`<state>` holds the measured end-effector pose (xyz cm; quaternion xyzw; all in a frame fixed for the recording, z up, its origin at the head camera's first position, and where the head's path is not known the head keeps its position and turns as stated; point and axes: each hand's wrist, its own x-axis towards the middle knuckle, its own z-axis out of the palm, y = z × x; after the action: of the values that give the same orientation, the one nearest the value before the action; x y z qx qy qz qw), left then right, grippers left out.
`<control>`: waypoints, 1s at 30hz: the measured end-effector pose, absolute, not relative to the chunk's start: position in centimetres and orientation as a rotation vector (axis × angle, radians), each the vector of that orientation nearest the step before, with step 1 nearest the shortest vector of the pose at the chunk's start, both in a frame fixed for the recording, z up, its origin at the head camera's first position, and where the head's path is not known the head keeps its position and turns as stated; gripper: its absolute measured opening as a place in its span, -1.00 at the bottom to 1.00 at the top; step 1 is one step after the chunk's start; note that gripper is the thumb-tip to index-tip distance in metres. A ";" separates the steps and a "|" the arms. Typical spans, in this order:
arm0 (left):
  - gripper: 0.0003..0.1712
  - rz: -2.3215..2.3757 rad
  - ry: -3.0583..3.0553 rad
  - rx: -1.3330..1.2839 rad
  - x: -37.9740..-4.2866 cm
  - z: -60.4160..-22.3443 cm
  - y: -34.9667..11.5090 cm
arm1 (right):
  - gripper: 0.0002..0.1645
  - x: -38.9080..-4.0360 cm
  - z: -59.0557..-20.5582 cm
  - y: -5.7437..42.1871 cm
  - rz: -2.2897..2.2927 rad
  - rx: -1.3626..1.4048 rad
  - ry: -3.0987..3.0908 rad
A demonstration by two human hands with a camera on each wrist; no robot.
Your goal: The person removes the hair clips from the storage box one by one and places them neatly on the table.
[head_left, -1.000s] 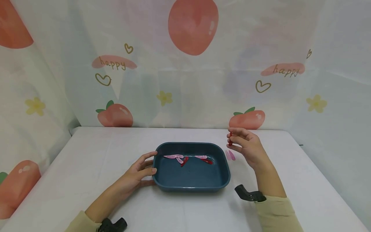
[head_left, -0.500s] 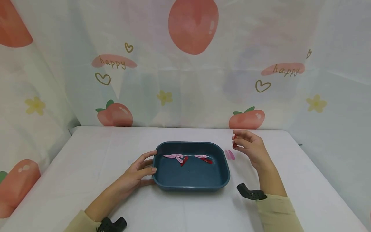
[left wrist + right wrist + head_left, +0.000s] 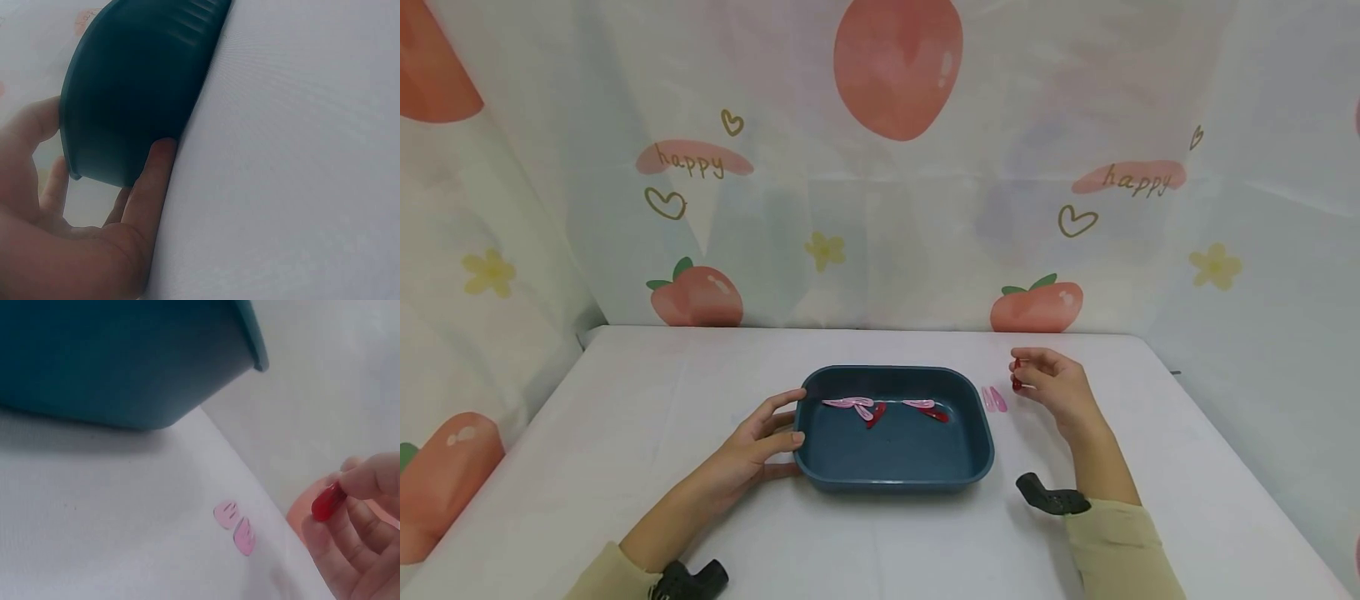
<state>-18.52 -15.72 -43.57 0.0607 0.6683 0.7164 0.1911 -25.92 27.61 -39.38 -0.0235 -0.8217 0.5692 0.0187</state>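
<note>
A dark blue-green tray (image 3: 893,450) stands on the white table. My left hand (image 3: 758,442) rests against its left end, fingers spread, with fingertips touching the rim and outer wall (image 3: 131,112). Inside lie pink snap hair clips (image 3: 850,403) and red ones (image 3: 876,415), some overlapping. To the right of the tray, my right hand (image 3: 1054,387) pinches a red hair clip (image 3: 329,502) between thumb and fingers, above the table. Two pink hair clips (image 3: 994,399) lie side by side on the table between the tray and this hand.
The white tabletop (image 3: 647,408) runs back to a patterned cloth backdrop (image 3: 910,250), with another cloth side at the left. Each wrist carries a black camera mount, the right one (image 3: 1051,496) close above the table.
My right hand has moved right and slightly toward me, still pinching the red hair clip. The left hand and the tray stay almost where they were.
</note>
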 end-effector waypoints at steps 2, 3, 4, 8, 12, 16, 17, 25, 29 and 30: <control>-0.28 2.012 1.876 0.169 -18.5 -43.6 -15.7 | -0.47 -26.0 -39.6 27.7 1.743 -0.083 -2.572; -0.28 2.011 1.876 0.168 -18.5 -43.6 -15.7 | -0.48 -26.0 -39.7 27.7 1.734 -0.083 -2.579; -0.28 2.012 1.875 0.168 -18.5 -43.5 -15.7 | -0.49 -26.1 -39.8 27.7 1.725 -0.079 -2.586; -0.27 2.009 1.876 0.171 -18.6 -43.5 -15.7 | -0.52 -26.2 -40.4 27.8 1.656 -0.080 -2.637; -0.28 2.011 1.869 0.176 -18.7 -43.6 -15.8 | -0.56 -26.4 -41.0 28.0 1.572 -0.098 -2.701; -0.28 2.014 1.859 0.184 -18.7 -43.6 -15.8 | -0.59 -26.5 -41.5 28.0 1.517 -0.077 -2.737; -0.28 2.015 1.858 0.186 -18.7 -43.6 -15.8 | -0.59 -26.6 -41.6 28.0 1.499 -0.072 -2.744; -0.28 2.010 1.867 0.186 -18.7 -43.6 -15.8 | -0.60 -26.5 -41.6 27.5 1.357 -0.070 -2.792; -0.28 2.014 1.858 0.188 -18.7 -43.6 -15.8 | -0.62 -26.4 -41.3 27.1 1.293 -0.053 -2.825; -0.28 2.014 1.857 0.188 -18.7 -43.6 -15.8 | -0.62 -26.3 -41.2 27.0 1.279 -0.052 -2.835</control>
<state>-18.68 -15.81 -43.57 0.0673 0.6631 0.7191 0.1966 -26.30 27.02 -41.24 -0.0166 -0.9113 0.4112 0.0152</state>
